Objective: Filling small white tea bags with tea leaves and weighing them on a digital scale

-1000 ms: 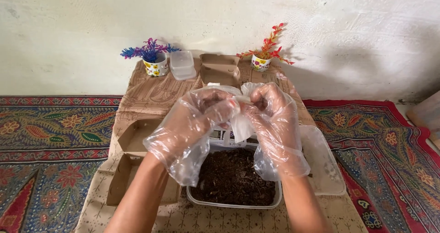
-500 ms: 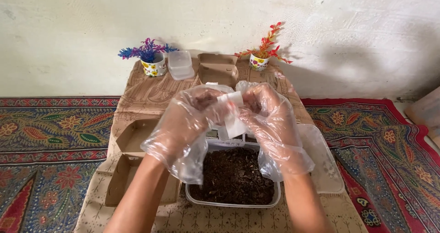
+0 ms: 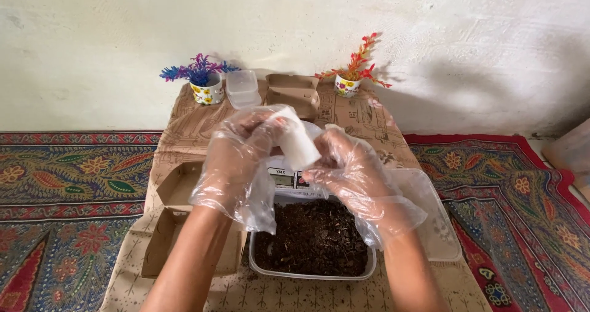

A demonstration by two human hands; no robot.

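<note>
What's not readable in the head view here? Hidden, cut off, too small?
- Small white pouch, head view: its far side is covered by the gloved left hand; contents not visible.
- Grey digital scale: mostly hidden behind both hands and the clear tub of dark soil.
- Gloved right hand: fingertips blurred by the crinkled plastic glove.
- Pale object at the right edge: cut off by the frame.

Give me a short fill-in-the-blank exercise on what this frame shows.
1. Both hands wear loose, clear ____ gloves.
2. The left hand holds a small white ____, open end toward the right hand.
3. The clear rectangular plastic tub below the hands is filled with dark ____.
4. Two small flowerpots with artificial plants stand by the ____.

Missing words: plastic; pouch; soil; wall
</note>
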